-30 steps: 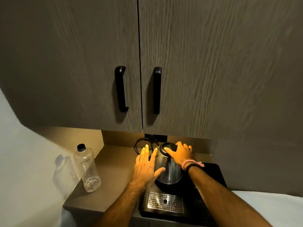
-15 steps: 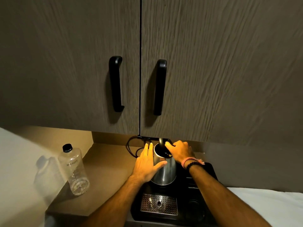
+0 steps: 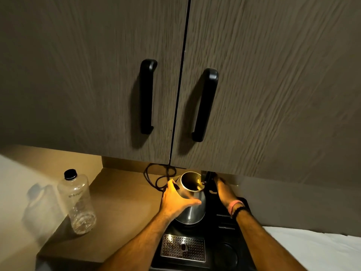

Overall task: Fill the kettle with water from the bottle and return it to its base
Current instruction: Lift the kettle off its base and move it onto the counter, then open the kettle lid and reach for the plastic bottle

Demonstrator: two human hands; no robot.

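Your left hand [image 3: 176,200] cups the open kettle [image 3: 190,200]; your right hand [image 3: 224,192] grips its handle; the bottle [image 3: 77,202] stands capped; pouring remains.

The brown table [image 3: 121,208] sits under the wall cabinets. A clear plastic bottle [image 3: 77,202] with a black cap stands upright near the table's left edge. A black tray [image 3: 220,251] covers the right part, reaching the front edge, and a black cable [image 3: 154,178] loops along the back edge.
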